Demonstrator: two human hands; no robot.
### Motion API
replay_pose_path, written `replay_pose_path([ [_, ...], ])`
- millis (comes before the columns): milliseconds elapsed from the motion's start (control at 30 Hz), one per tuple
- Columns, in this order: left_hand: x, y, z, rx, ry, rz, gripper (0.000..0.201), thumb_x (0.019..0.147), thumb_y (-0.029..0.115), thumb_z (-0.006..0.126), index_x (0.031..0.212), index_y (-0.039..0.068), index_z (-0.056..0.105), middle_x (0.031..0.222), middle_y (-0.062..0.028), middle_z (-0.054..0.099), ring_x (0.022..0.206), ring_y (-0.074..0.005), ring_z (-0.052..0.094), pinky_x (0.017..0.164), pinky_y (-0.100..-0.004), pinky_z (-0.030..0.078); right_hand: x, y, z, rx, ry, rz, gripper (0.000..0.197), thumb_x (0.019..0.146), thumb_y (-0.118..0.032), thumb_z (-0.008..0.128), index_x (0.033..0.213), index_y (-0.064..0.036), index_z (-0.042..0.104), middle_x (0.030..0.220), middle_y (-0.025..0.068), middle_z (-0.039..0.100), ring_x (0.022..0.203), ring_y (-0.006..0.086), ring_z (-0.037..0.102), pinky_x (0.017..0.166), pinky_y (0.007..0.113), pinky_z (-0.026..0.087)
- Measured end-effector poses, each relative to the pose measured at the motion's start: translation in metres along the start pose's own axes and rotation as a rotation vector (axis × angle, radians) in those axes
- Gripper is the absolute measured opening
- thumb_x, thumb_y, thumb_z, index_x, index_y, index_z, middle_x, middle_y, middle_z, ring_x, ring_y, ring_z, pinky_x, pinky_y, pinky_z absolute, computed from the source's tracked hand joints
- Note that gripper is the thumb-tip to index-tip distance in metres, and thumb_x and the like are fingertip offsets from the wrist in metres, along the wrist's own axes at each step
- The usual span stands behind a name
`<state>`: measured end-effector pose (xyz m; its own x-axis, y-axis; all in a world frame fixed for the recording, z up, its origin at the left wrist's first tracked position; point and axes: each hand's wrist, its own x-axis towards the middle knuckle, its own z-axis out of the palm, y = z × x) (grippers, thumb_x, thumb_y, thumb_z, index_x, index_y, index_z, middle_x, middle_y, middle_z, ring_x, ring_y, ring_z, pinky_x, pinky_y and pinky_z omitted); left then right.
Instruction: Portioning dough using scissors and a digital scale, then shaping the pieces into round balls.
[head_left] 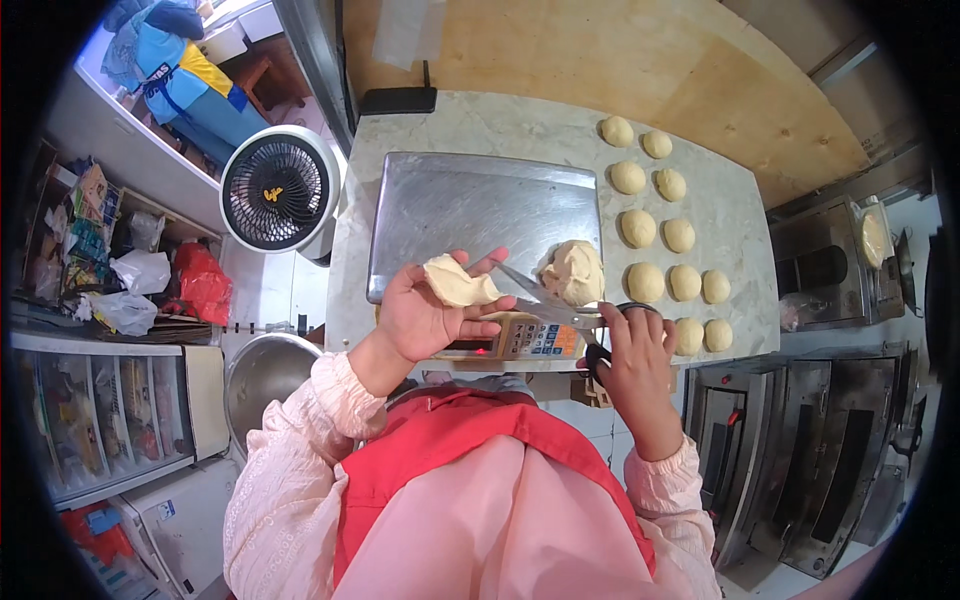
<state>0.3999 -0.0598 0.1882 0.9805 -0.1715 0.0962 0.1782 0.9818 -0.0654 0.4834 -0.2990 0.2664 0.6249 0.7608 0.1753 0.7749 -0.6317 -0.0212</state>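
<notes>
My left hand [408, 325] is palm up, its fingers curled loosely around a pale piece of dough [460, 284]. In my right hand [640, 365] is a pair of scissors [572, 317] with black handles, its metal blades pointing left toward the dough in my left hand. A larger lump of dough [575, 272] rests on the scale's metal pan [480, 200], just beyond the blades. Below my hands shows the scale's keypad [542, 337], with a red-lit display beside it. Both hands are over the near edge of the pan.
Several round dough balls [638, 229] sit in rows on the right of the marbled table [740, 240]. A white fan [280, 188] stands to the left, above a metal bowl [265, 385]. Ovens [830, 440] line the right side. Another person [195, 75] is at the far left.
</notes>
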Motion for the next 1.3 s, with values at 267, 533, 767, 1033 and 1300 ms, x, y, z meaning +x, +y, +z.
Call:
replay_pose_path([
  [267, 0.024, 0.020, 0.030, 0.481, -0.054, -0.035, 0.056, 0.078, 0.050, 0.031, 0.100, 0.003, 0.052, 0.132, -0.0179, 0.024, 0.115, -0.0410, 0.032, 0.082, -0.0562, 0.038, -0.031, 0.066, 0.019, -0.282, 0.059, 0.205, 0.077, 0.046, -0.019, 0.074, 0.114, -0.0069, 0.039, 0.108, 0.0132, 0.042, 0.106, 0.0301, 0.038, 0.095, 0.046, 0.020],
  [533, 0.078, -0.024, 0.013, 2.004, 0.216, 0.015, 0.027, 0.070, 0.018, 0.062, 0.092, 0.006, 0.052, 0.096, -0.0146, 0.052, 0.088, -0.0269, 0.054, 0.070, -0.0379, 0.045, -0.029, 0.056, 0.067, -0.228, 0.021, 0.256, 0.067, 0.058, -0.025, 0.068, 0.116, -0.0095, 0.040, 0.107, 0.0122, 0.041, 0.107, 0.0272, 0.036, 0.095, 0.051, 0.016],
  [767, 0.109, -0.039, 0.003, 2.589, 0.001, 0.054, 0.032, 0.069, 0.020, 0.060, 0.098, 0.007, 0.052, 0.088, -0.0131, 0.053, 0.081, -0.0305, 0.054, 0.067, -0.0382, 0.045, -0.020, 0.055, 0.059, -0.242, 0.002, 0.220, 0.043, 0.068, -0.021, 0.057, 0.108, -0.0091, 0.046, 0.089, 0.0079, 0.046, 0.091, 0.0212, 0.044, 0.081, 0.045, 0.026],
  [1033, 0.120, -0.023, 0.005, 2.535, -0.023, 0.084, 0.022, 0.072, 0.024, 0.056, 0.086, 0.007, 0.058, 0.080, -0.0142, 0.056, 0.076, -0.0310, 0.055, 0.064, -0.0382, 0.044, -0.028, 0.074, 0.042, -0.053, -0.097, 0.122, 0.025, 0.067, -0.021, 0.060, 0.088, -0.0101, 0.053, 0.066, 0.0030, 0.053, 0.066, 0.0187, 0.053, 0.063, 0.035, 0.032],
  [1300, 0.123, -0.003, 0.003, 2.224, 0.220, -0.098, 0.024, 0.080, 0.025, 0.054, 0.087, 0.002, 0.054, 0.073, -0.0124, 0.058, 0.063, -0.0249, 0.058, 0.059, -0.0327, 0.044, -0.020, 0.064, 0.006, -0.232, -0.008, 0.217, 0.044, 0.063, -0.022, 0.063, 0.103, -0.0105, 0.049, 0.091, 0.0099, 0.049, 0.089, 0.0230, 0.047, 0.077, 0.043, 0.031],
])
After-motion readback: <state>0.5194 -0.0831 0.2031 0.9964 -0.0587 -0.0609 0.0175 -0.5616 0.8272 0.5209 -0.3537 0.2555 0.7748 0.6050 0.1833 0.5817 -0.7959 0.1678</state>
